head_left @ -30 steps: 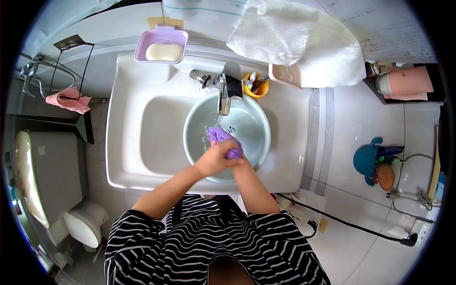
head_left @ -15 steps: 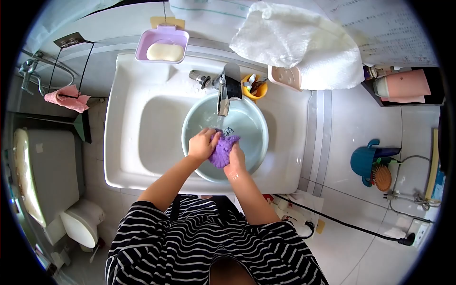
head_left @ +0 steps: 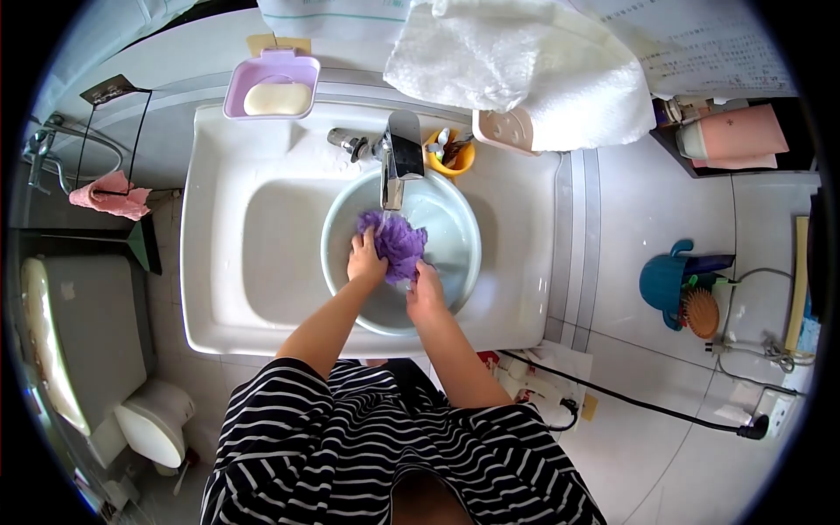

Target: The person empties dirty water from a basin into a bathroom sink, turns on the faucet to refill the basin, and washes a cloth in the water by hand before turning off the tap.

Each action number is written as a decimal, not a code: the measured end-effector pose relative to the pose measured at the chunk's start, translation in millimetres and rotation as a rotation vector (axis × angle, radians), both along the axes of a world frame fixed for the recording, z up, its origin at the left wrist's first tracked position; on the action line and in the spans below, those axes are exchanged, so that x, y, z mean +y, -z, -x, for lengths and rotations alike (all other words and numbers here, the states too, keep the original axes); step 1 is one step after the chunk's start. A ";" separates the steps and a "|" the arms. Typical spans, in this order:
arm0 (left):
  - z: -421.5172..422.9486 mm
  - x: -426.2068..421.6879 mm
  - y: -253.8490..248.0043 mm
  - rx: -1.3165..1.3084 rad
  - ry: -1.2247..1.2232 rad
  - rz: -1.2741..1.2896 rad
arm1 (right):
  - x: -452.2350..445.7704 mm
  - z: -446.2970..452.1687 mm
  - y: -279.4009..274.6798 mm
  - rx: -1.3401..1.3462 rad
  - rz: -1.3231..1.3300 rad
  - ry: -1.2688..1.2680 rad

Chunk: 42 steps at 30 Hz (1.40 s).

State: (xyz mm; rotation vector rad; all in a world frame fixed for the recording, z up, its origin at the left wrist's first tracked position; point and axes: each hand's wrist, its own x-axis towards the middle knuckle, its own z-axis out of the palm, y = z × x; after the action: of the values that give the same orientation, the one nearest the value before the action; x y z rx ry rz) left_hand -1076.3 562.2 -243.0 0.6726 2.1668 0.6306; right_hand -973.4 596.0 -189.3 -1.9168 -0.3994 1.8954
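A bunched purple cloth [head_left: 398,248] is held over a pale blue basin [head_left: 471,262], its top edge just under the spout of the chrome faucet [head_left: 403,149]. Water seems to run from the spout onto it. My left hand [head_left: 366,260] grips the cloth's left side, fingers closed on it. On the lower right, my right hand [head_left: 425,290] pinches its edge between thumb and fingers. The basin sits in a white sink [head_left: 516,254] and appears to contain water. Folds of the cloth hide some fingertips.
Behind the faucet stand a yellow cup [head_left: 461,163] with small items and a pink soap dish [head_left: 506,129] partly under a white towel [head_left: 516,66]. A lilac dish [head_left: 236,92] holds a bar of soap [head_left: 277,99]. A black cable [head_left: 647,407] runs at the right.
Both hands have moved the purple cloth up under the spout. It was squeezed into a tight bundle and is now spread wider. The whole view has shifted slightly.
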 end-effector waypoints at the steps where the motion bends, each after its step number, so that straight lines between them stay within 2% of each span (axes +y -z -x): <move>1: 1.7 0.0 -0.3 -0.265 -0.078 -0.071 | 0.9 0.2 4.1 -0.032 0.012 0.003; 3: 8.1 -1.4 -0.8 -0.795 -0.234 -0.214 | 3.2 -1.5 8.8 0.078 0.047 -0.020; 4: 13.0 0.6 -16.2 -1.057 -0.310 -0.287 | 5.9 1.2 4.6 0.136 0.064 -0.030; 5: 15.8 -2.7 -32.7 -1.077 -0.286 -0.299 | 10.6 1.8 0.0 0.153 0.134 -0.058; 7: 23.6 -10.6 -90.3 -1.006 -0.015 -0.340 | 18.7 5.9 -11.3 0.242 0.311 -0.050; 8: 24.1 -13.1 -107.8 -0.967 0.117 -0.361 | 19.7 14.7 -32.3 0.496 0.283 0.006; 10: 14.6 -19.7 -122.7 -0.458 0.424 -0.662 | 20.4 9.4 9.1 0.766 0.170 -0.059; 11: 10.5 -23.0 -137.2 -0.349 0.466 -0.706 | 21.6 5.0 31.6 0.898 0.124 -0.102; 12: 7.8 -24.6 -145.8 -0.278 0.521 -0.720 | 23.5 4.3 31.6 1.024 0.102 -0.164; 13: 5.3 -24.3 -154.7 -0.142 0.579 -0.730 | 25.2 7.9 33.7 1.140 0.286 -0.155; 14: 3.7 -24.7 -159.6 -0.008 0.636 -0.737 | 23.2 5.1 34.1 0.999 0.241 -0.135; 15: 4.4 -25.5 -159.4 0.033 0.620 -0.740 | 16.8 23.4 -27.7 0.858 0.194 -0.117; 16: 6.3 -25.0 -158.8 0.077 0.602 -0.743 | 12.6 36.5 -62.8 0.717 0.147 -0.101; 18: 9.2 -24.0 -154.0 0.160 0.522 -0.755 | 7.7 25.6 0.7 1.031 0.049 -0.154; 20: 10.7 -22.3 -138.2 0.240 0.395 -0.770 | -4.7 21.7 14.8 1.213 -0.057 -0.114; 22: 20.0 -18.0 -125.7 0.234 0.292 -0.663 | -6.0 34.5 -35.7 0.650 0.105 0.046; 24: 30.3 -16.8 -110.5 0.232 0.208 -0.557 | -7.0 32.7 -26.6 0.329 -0.066 -0.083; 25: 33.1 -20.2 -102.6 0.240 0.209 -0.540 | -3.3 32.3 -49.7 0.202 -0.087 -0.160; 28: 33.6 -29.8 -89.0 0.111 0.062 -0.460 | -4.7 32.3 -88.0 0.136 -0.232 -0.170; 29: 33.6 -31.9 -85.9 0.089 0.010 -0.390 | -4.5 25.7 -82.6 0.135 -0.244 -0.178; 32: 35.9 -31.0 -61.8 0.072 -0.097 -0.298 | -7.5 15.4 -73.2 -0.096 -0.426 -0.214; 35: 23.1 -26.1 -11.2 0.298 -0.005 -0.303 | -13.6 10.2 -53.1 -0.186 -0.401 -0.207; 38: 3.6 -16.8 12.2 0.343 0.245 -0.180 | -15.8 7.2 -31.3 -0.149 -0.305 -0.220; 39: 3.9 -16.8 10.7 0.361 0.415 -0.178 | -14.7 8.8 -32.5 -0.107 -0.273 -0.211; 42: 29.4 -1.6 -3.4 -0.015 0.389 -0.019 | -11.7 8.9 -29.3 -0.121 -0.203 -0.198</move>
State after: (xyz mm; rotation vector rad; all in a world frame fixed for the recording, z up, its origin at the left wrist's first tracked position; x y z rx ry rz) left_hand -1105.7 560.6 -239.7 1.0616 1.9422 0.4457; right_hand -982.3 584.3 -160.0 -1.9192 -0.8139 1.7825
